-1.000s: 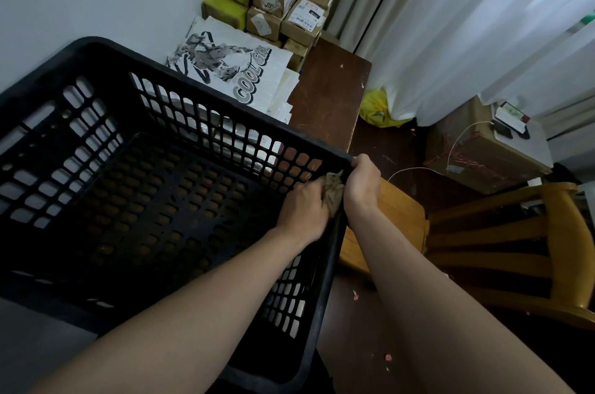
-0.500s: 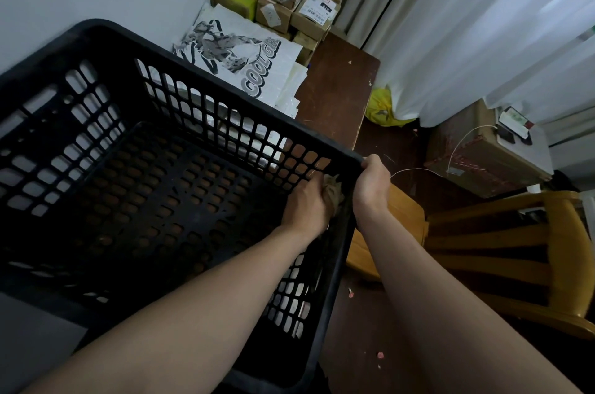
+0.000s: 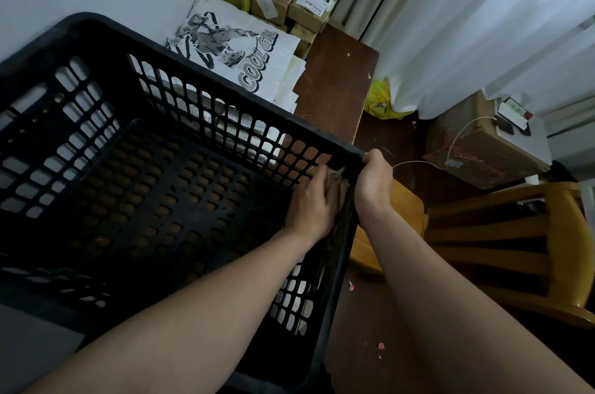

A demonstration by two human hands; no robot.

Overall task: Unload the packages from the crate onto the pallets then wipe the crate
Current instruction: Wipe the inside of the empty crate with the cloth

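left hand (image 3: 310,203) clutching rag (image 3: 335,177) inside crate (image 3: 199,78) corner, right hand (image 3: 375,182) gripping its rim

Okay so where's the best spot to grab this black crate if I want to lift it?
Probably the thick solid rim of the crate, from above, fingers curling over it as the right hand does at the near right corner. The walls are open grid, a poorer hold. The left hand is inside, pressing a cloth.
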